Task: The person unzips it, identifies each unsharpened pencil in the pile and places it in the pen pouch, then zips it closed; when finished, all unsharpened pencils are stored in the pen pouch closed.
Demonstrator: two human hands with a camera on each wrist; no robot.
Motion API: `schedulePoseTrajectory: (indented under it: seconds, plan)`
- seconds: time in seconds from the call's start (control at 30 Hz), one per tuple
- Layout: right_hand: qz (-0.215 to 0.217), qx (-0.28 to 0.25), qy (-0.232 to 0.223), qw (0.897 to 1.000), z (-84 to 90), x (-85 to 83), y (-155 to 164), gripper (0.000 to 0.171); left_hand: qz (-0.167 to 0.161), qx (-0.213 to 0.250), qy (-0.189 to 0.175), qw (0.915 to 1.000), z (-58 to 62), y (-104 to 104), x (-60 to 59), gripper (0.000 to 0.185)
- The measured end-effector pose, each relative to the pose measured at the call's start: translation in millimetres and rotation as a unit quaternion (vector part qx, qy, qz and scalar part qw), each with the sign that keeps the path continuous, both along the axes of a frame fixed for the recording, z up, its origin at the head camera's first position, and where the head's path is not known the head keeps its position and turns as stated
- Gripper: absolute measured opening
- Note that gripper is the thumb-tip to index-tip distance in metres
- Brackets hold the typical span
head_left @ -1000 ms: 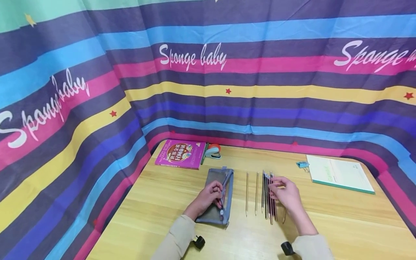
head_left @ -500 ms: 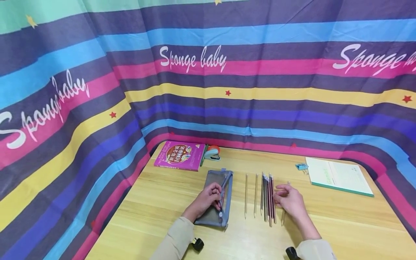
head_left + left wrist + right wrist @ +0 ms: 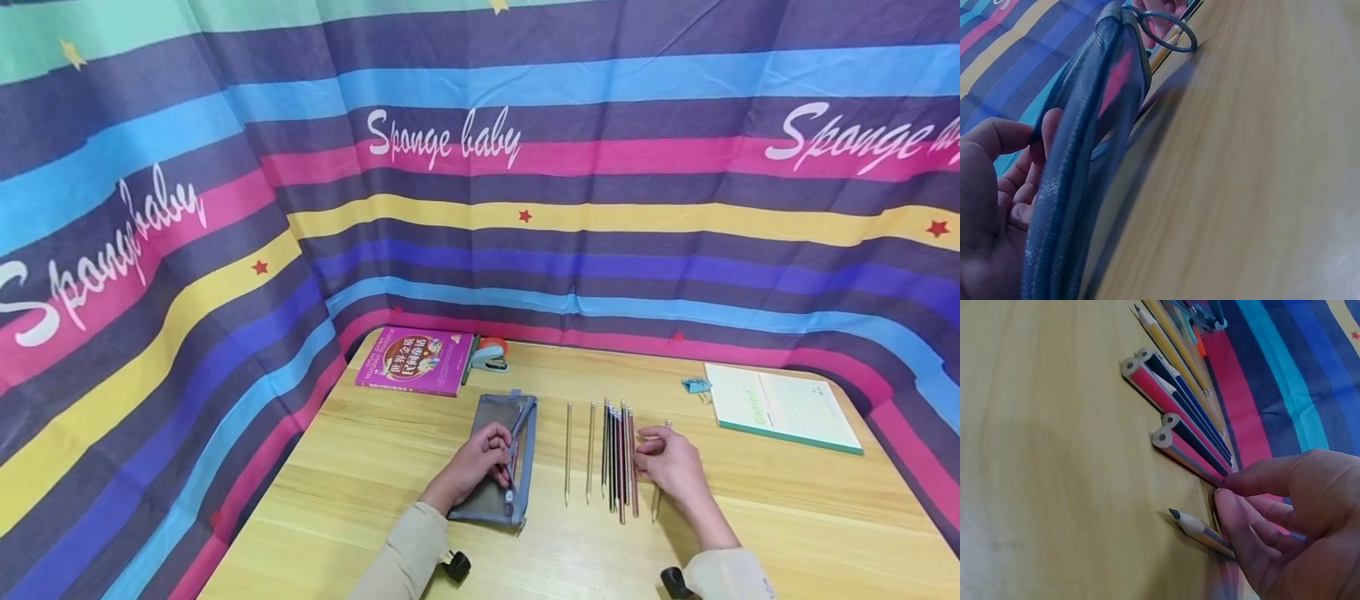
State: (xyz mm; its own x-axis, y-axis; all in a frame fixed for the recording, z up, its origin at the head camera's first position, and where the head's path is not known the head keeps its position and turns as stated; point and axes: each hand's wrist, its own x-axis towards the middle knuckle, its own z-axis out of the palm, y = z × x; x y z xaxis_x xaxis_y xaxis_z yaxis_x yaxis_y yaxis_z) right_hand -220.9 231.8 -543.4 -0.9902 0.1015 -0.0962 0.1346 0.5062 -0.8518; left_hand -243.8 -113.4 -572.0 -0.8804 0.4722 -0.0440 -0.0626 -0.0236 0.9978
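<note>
The right hand (image 3: 672, 463) has slid off the pencils (image 3: 618, 457).

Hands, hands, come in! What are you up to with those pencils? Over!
Left hand holds the grey pencil case open. Right hand pinches one pencil beside the pencil row. Nothing between row and case.

Pencils (image 3: 618, 458): count uncertain, about eight. Pencil case (image 3: 498, 454): one. Books: two, pink (image 3: 416, 360) at far left corner, green (image 3: 780, 406) at far right. Stapler (image 3: 489, 356): one. Clip (image 3: 697, 385): one.
</note>
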Motion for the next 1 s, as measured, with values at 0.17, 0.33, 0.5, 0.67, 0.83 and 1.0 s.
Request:
schedulePoseTrajectory:
  seconds: [0.17, 0.33, 0.5, 0.67, 0.83, 1.0]
  plan:
    - [0.010, 0.008, 0.004, 1.000, 1.4, -1.8, -0.6, 0.052, 0.005, 0.000, 0.004, 1.0000, -0.1, -0.2, 0.8, 0.023]
    - [0.005, 0.011, 0.004, 1.000, 2.2, -3.5, -3.2, 0.053, -0.002, 0.004, 0.005, 1.0000, 0.3, 0.2, 1.4, 0.023]
    - [-0.001, 0.025, 0.009, 1.000, 3.9, -5.0, -5.1, 0.052, 0.000, 0.000, 0.000, 1.0000, 0.4, 0.4, 1.2, 0.020]
    - [0.000, 0.031, 0.004, 1.000, 4.3, -5.5, -5.2, 0.052, -0.002, -0.003, 0.002, 1.0000, -0.8, 1.0, 0.4, 0.021]
    - [0.002, 0.039, -0.004, 0.999, 3.4, -6.4, -5.4, 0.056, -0.003, -0.005, 0.004, 1.0000, -0.2, 1.0, 0.9, 0.021]
    - [0.007, 0.046, -0.004, 0.999, 1.6, -10.2, -6.1, 0.057, 0.000, -0.003, 0.003, 1.0000, 0.4, -0.2, 1.3, 0.019]
